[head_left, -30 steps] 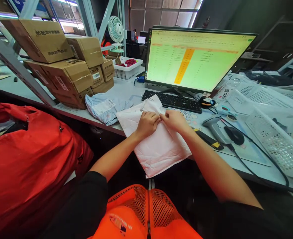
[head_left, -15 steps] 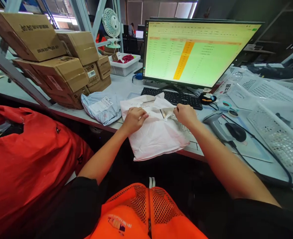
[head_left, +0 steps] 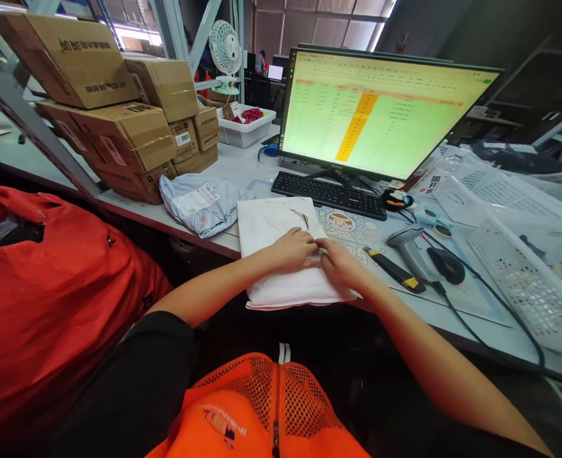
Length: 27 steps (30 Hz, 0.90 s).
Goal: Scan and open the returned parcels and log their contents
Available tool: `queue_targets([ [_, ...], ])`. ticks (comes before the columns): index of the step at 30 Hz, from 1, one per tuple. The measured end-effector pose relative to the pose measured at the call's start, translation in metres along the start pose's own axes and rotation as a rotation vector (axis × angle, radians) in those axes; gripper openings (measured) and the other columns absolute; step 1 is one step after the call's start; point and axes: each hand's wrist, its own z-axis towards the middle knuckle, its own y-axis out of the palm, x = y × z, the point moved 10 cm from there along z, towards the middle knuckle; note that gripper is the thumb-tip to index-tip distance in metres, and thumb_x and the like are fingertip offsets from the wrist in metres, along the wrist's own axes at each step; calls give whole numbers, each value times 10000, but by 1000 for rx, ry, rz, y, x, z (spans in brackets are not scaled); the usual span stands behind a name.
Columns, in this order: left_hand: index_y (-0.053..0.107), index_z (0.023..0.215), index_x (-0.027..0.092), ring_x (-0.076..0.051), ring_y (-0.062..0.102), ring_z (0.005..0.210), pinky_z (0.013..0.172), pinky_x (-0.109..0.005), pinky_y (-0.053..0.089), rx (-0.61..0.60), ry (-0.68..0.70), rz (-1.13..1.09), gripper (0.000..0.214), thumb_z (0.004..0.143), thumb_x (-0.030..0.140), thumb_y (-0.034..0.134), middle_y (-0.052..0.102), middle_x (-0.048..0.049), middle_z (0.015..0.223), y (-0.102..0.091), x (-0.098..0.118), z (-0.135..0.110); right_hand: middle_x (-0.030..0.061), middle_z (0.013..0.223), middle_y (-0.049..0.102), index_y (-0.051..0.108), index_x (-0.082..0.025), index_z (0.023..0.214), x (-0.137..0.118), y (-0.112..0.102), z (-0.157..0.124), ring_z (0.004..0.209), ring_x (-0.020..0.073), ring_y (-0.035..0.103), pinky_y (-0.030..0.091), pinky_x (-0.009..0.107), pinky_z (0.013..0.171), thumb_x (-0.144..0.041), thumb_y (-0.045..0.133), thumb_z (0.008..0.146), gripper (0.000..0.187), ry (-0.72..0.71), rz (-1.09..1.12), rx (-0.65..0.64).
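Note:
A white plastic mailer bag (head_left: 281,219) lies at the desk's front edge, with a torn slit in its upper face. My left hand (head_left: 296,249) rests across the bag's middle, fingers bent and closed on the plastic. Right beside it, my right hand (head_left: 338,262) pinches the bag, its fingertips meeting those of the left. The fingers partly hide the plastic between them. To the right of my right hand lies a black and yellow utility knife (head_left: 395,270). Left of the bag sits another wrapped parcel (head_left: 202,205) with a white label.
Cardboard boxes (head_left: 118,137) are stacked at the left. Behind the bag stand a keyboard (head_left: 328,194) and a monitor (head_left: 380,114). A barcode scanner (head_left: 407,248), a mouse (head_left: 446,265) and white baskets (head_left: 533,273) occupy the right. A red bag (head_left: 61,305) is at lower left.
Both hands have come together over the middle of the mailer bag from its two sides. The raised torn flap now lies flatter. The utility knife has come into view beside my right arm.

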Motion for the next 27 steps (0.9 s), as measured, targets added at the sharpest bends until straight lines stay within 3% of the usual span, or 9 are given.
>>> queue_targets([
  [4, 719, 1087, 128, -291, 671, 1050, 996, -439, 455, 102, -19, 45, 434, 997, 533, 593, 726, -145, 1054, 2, -1, -2, 156, 1298, 685, 599, -159, 1328, 4, -1, -9, 1210, 279, 626, 494, 491, 1075, -158, 412, 869, 496, -12, 112, 66],
  [9, 690, 952, 108, -270, 698, 816, 823, -417, 494, 282, -39, 14, 383, 1046, 412, 476, 711, -129, 796, 0, -8, -7, 117, 1423, 642, 578, -209, 1414, 2, -4, -5, 1323, 264, 590, 442, 523, 1166, -190, 432, 890, 545, -37, 240, 94],
  [11, 661, 904, 144, -239, 687, 731, 766, -392, 501, 411, 4, -79, 368, 1059, 349, 399, 697, -100, 743, -10, -8, -12, 104, 1476, 609, 543, -217, 1462, -8, -5, -2, 1361, 252, 567, 418, 515, 1193, -190, 438, 894, 579, -71, 296, 82],
  [15, 619, 987, 187, -199, 686, 729, 733, -353, 517, 662, 60, -249, 367, 1081, 346, 302, 731, -81, 841, -42, -13, -27, 92, 1479, 607, 508, -229, 1503, -35, -11, -1, 1385, 251, 548, 399, 512, 1209, -180, 446, 895, 613, -145, 369, 85],
  [19, 596, 972, 198, -184, 660, 671, 697, -333, 507, 754, 83, -232, 352, 1087, 344, 297, 723, -59, 800, -67, -6, -36, 126, 1474, 598, 458, -235, 1529, -54, -20, -6, 1343, 279, 564, 431, 539, 1165, -263, 536, 913, 621, -172, 304, 136],
  [22, 588, 926, 199, -177, 637, 633, 672, -325, 491, 726, 64, -192, 402, 1095, 371, 266, 702, -55, 753, -73, -2, -35, 159, 1348, 659, 490, -193, 1481, -70, -26, -10, 1194, 290, 610, 502, 518, 1049, -312, 594, 901, 601, -208, 200, 186],
  [24, 582, 875, 202, -171, 612, 597, 639, -318, 460, 678, 59, -139, 458, 1099, 415, 244, 675, -48, 709, -75, -4, -36, 141, 1149, 720, 560, -175, 1397, -72, -31, -13, 1036, 273, 626, 523, 473, 954, -329, 605, 909, 514, -220, 128, 219],
  [27, 525, 731, 215, -152, 537, 516, 563, -302, 372, 667, 16, -82, 536, 1104, 461, 228, 594, -16, 595, -86, -30, -51, 59, 764, 677, 694, -202, 990, -51, -45, -21, 756, 210, 580, 490, 404, 847, -382, 540, 971, 237, -195, 38, 279],
])
